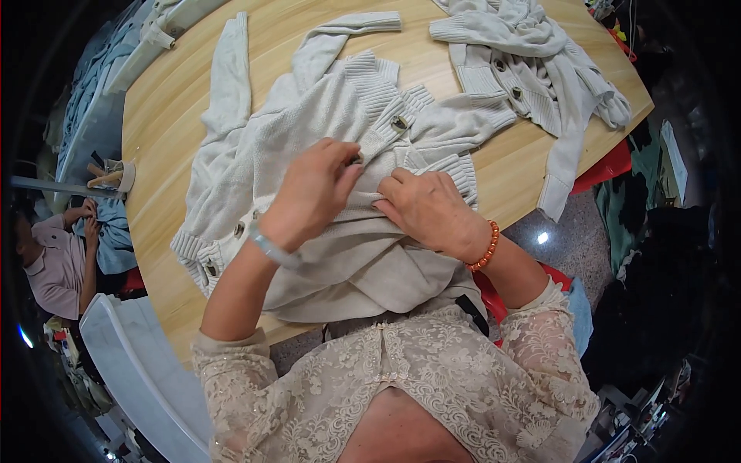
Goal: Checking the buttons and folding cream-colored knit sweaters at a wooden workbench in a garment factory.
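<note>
A cream knitted cardigan [309, 123] with ribbed edges lies spread over the table in front of me, its lower part hanging towards my lap. My left hand [312, 189] is closed in a pinch at the front band, with a dark button partly showing at its fingertips. Close by on the right, my right hand [428, 207] has its fingers curled on the knit, gripping a fold of it. Farther up the band sits another dark oval button [398, 123]. More buttons [239, 229] show at the left edge of the cardigan.
A second cream cardigan [532, 77] lies heaped at the table's far right. The wooden table [166, 162] has a small cup of tools [116, 176] by its left edge. Blue garments [100, 85] fill a white bin beyond. At left, another person [62, 258] handles blue cloth.
</note>
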A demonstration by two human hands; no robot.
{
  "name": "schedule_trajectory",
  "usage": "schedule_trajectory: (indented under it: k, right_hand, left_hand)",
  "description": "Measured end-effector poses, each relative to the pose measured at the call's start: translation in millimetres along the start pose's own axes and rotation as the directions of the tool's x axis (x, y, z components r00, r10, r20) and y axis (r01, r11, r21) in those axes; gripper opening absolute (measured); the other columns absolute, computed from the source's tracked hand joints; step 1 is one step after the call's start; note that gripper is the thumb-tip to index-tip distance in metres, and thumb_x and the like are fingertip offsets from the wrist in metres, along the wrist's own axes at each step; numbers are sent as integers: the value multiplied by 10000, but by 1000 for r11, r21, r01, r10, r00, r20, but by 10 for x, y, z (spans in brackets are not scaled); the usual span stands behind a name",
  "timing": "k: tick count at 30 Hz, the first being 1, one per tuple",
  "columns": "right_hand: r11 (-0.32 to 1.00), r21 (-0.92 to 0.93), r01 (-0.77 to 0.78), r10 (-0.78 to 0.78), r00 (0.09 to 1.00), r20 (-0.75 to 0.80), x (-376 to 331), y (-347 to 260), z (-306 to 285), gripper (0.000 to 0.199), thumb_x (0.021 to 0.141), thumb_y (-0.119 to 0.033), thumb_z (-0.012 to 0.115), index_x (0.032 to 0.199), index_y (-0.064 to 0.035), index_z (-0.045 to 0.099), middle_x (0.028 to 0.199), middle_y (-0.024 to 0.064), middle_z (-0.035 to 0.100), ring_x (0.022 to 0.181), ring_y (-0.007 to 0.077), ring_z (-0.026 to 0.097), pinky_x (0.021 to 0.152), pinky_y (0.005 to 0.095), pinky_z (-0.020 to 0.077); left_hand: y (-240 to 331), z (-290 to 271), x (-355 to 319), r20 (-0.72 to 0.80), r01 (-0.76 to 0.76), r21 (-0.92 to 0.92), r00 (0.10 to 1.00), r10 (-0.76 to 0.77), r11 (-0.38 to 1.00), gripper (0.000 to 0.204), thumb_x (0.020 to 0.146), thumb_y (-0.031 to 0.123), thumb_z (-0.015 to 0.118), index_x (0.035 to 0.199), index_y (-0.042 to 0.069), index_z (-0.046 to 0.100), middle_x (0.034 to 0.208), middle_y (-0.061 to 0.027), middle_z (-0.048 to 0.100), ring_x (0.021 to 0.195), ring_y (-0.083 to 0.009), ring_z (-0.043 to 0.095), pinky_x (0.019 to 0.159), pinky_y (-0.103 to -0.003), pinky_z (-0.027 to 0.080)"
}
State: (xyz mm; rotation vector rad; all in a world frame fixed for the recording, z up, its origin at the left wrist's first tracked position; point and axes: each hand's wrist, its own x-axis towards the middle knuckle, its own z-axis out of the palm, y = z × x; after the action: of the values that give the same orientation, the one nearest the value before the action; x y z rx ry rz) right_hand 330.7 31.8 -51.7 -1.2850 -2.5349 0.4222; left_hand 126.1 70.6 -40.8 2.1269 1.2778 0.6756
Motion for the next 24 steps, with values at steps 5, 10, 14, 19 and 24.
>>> schedule_trajectory:
  k: [5, 10, 14, 19, 24]
  right_hand:
    - [999, 20, -49, 49, 998, 28, -93, 109, 24, 121, 908, -164, 626, 975, -66, 603, 882, 103, 600, 761, 344, 653, 657, 440, 519]
    - [992, 118, -45, 56, 994, -92, -66, 162, 40, 131, 862, -126, 646, 964, -62, 595, 890, 104, 614, 778, 351, 654, 662, 443, 521]
    - [978, 210, -8, 50, 979, -196, 0, 159, 79, 149, 828, -87, 659, 949, -54, 578, 901, 110, 629, 766, 351, 653, 648, 430, 523]
    - [956, 293, -11, 91, 962, -258, 2, 79, 64, 224, 806, -54, 675, 997, -41, 558, 889, 124, 631, 760, 352, 656, 647, 416, 529]
    - [932, 362, -5, 119, 948, -294, -4, 38, 102, 343, 823, -84, 687, 1123, -33, 528, 939, 179, 617, 813, 382, 648, 698, 425, 538]
  left_hand:
    - [-206, 187, 191, 43, -6, 98, 999, 1, 995, 275, 835, 110, 738, 1053, -29, 645, 928, -132, 648, 779, -232, 643, 724, -339, 516]
    - [-138, 33, 257, 309, 254, -155, 930, -198, 955, 241, 820, 125, 736, 959, -47, 639, 845, -117, 650, 763, -181, 597, 700, -321, 500]
    - [-57, 92, 245, 288, 330, -356, 929, -233, 874, 169, 831, 83, 723, 905, -56, 663, 767, -50, 667, 663, -94, 555, 602, -256, 465]
    - [13, 101, 191, 309, 415, -574, 908, -282, 706, 117, 853, 57, 721, 902, -48, 706, 790, -15, 682, 689, -43, 561, 594, -202, 452]
    - [-75, 124, 120, 294, 393, -637, 919, -262, 663, 145, 855, 65, 735, 942, -51, 719, 811, -18, 691, 706, -40, 572, 607, -198, 463]
